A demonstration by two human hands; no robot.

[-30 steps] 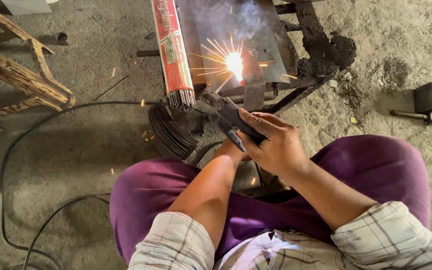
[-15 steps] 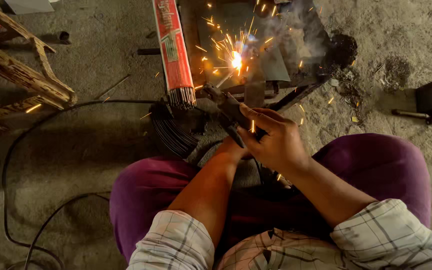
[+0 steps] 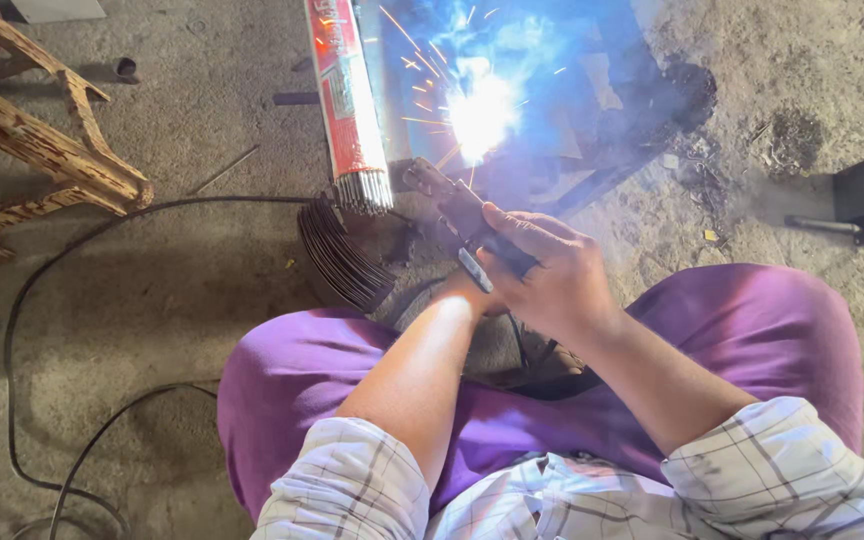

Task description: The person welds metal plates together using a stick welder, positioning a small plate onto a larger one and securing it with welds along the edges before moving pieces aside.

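Mid-weld: right hand [image 3: 552, 275] wrapped tight on rod holder [image 3: 462, 215], left hand hidden beneath, grip untellable, arc [image 3: 480, 115] burning on metal frame [image 3: 592, 150]; next probably needed steady feed along joint.

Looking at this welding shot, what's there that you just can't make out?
All in the head view:
- The joint under the arc: glare and blue smoke wash it out.
- Left hand: mostly hidden behind the right hand, so its grip cannot be told.
- Electrode holder: its rear end is covered by the right hand.
- Wooden frame: cut off by the left edge.
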